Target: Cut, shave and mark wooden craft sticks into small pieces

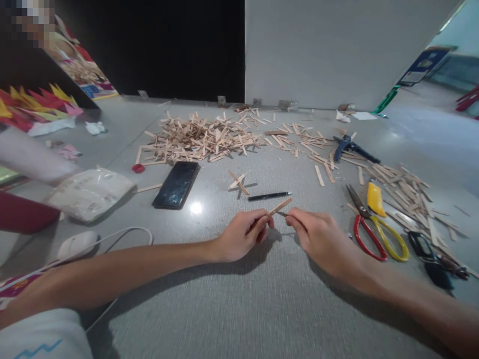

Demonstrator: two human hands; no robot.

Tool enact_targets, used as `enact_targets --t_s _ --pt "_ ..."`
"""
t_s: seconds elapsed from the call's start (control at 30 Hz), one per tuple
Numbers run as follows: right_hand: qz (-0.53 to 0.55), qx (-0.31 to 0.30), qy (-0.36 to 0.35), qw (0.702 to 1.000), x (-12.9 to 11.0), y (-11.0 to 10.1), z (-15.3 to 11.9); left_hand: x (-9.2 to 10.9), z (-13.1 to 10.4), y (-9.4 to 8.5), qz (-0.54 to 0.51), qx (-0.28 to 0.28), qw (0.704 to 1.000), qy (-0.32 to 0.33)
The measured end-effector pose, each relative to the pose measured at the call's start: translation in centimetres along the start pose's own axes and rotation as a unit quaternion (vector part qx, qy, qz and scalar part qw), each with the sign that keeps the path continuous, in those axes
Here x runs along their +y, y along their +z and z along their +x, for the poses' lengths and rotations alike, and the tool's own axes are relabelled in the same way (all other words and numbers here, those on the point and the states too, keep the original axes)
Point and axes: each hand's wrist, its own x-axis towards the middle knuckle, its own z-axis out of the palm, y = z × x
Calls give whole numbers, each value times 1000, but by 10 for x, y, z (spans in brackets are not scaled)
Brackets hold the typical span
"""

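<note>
My left hand is closed around a wooden craft stick, whose free end points up and to the right. Facing it, my right hand pinches a thin, dark, blade-like piece; its tip reaches toward the stick, and whether they touch I cannot tell. Just beyond both hands lies a black pen. A few crossed craft sticks rest behind the pen. To the right of my right hand are scissors with one red and one yellow handle.
A big heap of craft sticks spreads at the back, with more sticks at right. A phone, a plastic packet and a cabled white mouse are left. Right are a yellow cutter and a dark blue tool.
</note>
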Motion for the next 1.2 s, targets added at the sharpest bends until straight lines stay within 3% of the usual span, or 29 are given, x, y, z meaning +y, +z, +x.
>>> enact_targets --t_s 0.17,0.43,0.7,1.0,1.2 --pt "-125 -7 -11 992 -3 0 -11 -1 -2 1 30 4 999 17" --pt "-43 -32 43 998 -15 -25 -6 -3 -1 -1 51 -28 998 38" --pt "-97 -87 86 988 -17 -19 -4 -2 -2 -1 65 -38 996 54" --pt "-125 -99 85 983 -15 -16 -2 -3 -1 -2 64 -39 996 43" --pt "-159 -132 43 977 -15 -21 0 -3 -1 -2 66 -43 996 36"
